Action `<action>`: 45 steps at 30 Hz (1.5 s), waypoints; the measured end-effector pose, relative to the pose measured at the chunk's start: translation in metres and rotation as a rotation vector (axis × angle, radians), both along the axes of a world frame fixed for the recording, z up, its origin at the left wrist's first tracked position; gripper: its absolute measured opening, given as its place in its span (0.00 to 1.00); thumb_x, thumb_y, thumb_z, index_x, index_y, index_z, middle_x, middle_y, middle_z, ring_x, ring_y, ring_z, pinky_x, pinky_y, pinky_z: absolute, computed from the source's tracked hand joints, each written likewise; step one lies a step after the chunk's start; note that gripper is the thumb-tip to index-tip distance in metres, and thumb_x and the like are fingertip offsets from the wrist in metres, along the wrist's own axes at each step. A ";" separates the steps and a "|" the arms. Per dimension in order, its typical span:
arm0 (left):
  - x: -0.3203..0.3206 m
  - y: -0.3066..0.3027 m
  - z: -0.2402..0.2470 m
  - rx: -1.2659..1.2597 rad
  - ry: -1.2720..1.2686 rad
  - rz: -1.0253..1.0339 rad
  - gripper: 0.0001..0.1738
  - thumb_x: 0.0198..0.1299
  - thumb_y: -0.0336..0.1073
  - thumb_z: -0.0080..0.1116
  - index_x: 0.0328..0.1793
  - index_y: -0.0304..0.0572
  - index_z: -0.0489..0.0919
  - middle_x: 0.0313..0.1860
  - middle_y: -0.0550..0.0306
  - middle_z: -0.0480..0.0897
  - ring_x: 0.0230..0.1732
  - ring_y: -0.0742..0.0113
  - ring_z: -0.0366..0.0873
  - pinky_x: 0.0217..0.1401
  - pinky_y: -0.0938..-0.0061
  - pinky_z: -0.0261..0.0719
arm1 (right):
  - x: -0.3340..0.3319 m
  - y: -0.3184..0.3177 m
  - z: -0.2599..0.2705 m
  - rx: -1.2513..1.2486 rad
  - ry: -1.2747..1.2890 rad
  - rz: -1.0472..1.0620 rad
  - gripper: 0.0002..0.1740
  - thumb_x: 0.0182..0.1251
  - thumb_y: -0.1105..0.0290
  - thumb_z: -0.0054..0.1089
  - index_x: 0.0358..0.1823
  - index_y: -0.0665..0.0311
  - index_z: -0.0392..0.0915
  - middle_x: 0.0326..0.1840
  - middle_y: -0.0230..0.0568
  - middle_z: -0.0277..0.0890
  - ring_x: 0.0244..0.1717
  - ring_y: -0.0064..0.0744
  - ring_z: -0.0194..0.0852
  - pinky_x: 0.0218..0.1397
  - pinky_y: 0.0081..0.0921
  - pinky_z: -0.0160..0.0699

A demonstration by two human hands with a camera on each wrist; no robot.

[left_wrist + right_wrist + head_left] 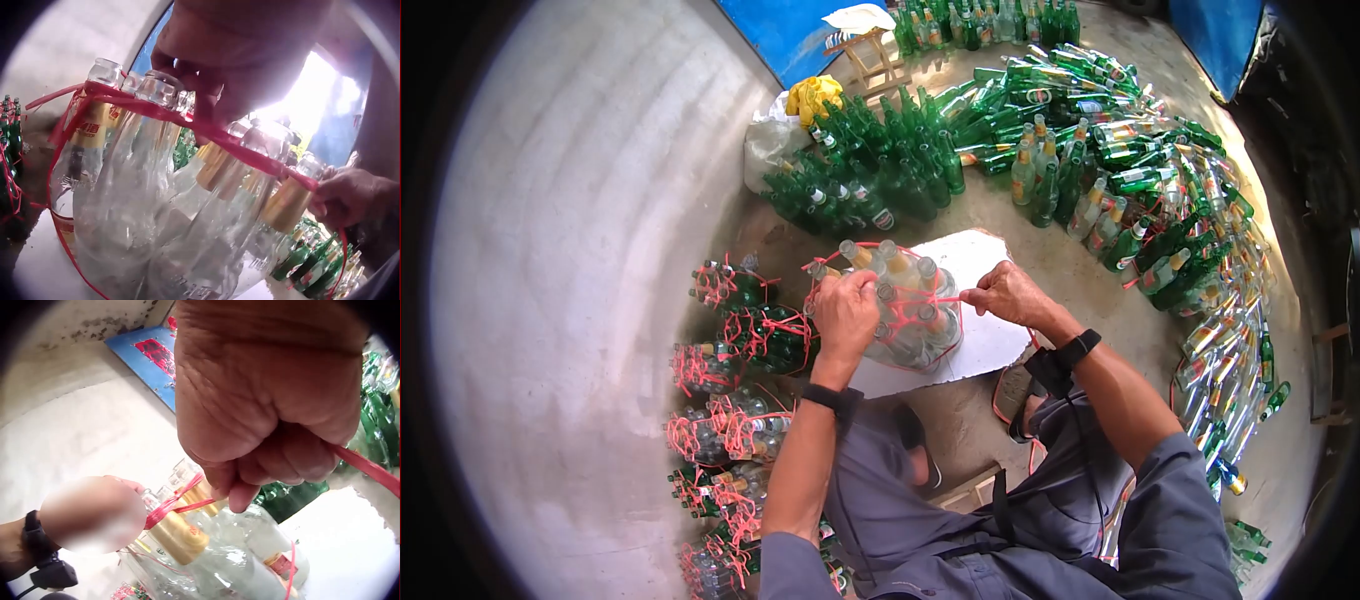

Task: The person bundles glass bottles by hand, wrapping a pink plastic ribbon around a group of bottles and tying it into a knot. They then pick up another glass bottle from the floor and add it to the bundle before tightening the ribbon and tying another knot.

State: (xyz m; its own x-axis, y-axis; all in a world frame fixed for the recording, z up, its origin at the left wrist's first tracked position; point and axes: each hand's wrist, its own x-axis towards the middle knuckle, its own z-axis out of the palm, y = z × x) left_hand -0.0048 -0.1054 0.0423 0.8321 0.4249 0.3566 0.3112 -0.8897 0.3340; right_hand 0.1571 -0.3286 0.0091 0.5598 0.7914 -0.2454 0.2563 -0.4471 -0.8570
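Observation:
A cluster of clear glass bottles (pixel 912 335) stands upright on a white board (pixel 990 345), with red plastic strap (pixel 930 298) wound around and across the necks. My left hand (pixel 846 315) is at the necks on the left side, fingers bent down among them; in the left wrist view the fingertips meet the strap (pixel 215 134) between the necks. To the right of the bottles, my right hand (pixel 1012 300) pinches the strap and holds it taut; in the right wrist view the fingers of this hand (pixel 269 412) are curled round it, and a tail of strap (pixel 369 469) runs off behind.
Bundles of bottles tied with red strap (pixel 745 425) line the left side by the wall. Green bottles (pixel 900 175) stand beyond the board, and a long heap of loose bottles (pixel 1140 150) curves down the right. A yellow cloth (pixel 812 97) and small wooden stool (pixel 867 60) are at the back.

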 end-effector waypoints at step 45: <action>0.004 -0.080 -0.018 0.048 -0.129 -0.132 0.33 0.56 0.36 0.60 0.69 0.33 0.69 0.57 0.44 0.81 0.61 0.51 0.79 0.57 0.48 0.72 | 0.018 0.076 0.036 0.394 -1.064 0.126 0.02 0.60 0.70 0.64 0.31 0.56 0.83 0.23 0.37 0.74 0.29 0.43 0.79 0.27 0.39 0.74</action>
State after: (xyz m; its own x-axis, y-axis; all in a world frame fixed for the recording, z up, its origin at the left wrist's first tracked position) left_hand -0.0013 -0.1849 0.0247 0.8259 0.2944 0.4809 0.1478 -0.9361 0.3192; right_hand 0.1752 -0.2526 0.0456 0.2467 0.7733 0.5841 0.9605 -0.1149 -0.2536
